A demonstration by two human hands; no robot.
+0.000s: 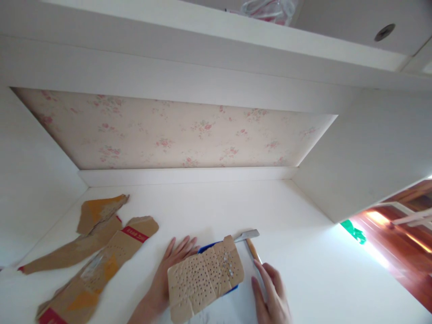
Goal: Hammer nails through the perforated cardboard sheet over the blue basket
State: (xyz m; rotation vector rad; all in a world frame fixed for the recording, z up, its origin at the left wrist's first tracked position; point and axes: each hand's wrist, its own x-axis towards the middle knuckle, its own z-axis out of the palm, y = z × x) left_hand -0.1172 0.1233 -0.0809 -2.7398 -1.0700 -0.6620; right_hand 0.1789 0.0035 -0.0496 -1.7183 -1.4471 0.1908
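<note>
A piece of cardboard (202, 276) dotted with many small holes lies before me, with several small shiny bits on its right part. Blue edges of something beneath it (209, 247) show along its top and lower right. My left hand (178, 261) rests at the cardboard's left side, fingers stretched out and palm down; its thumb is hidden. On the right, my right hand (272, 292) is closed around the wooden handle of a hammer (254, 252). The hammer's grey metal head lies just past the cardboard's upper right corner.
Torn cardboard pieces (101, 261) with red bands and tape lie to the left on the white surface (202, 202). White side panels flank it, and a shelf (189, 54) overhangs at the top. Something green (353, 231) is beyond the right edge.
</note>
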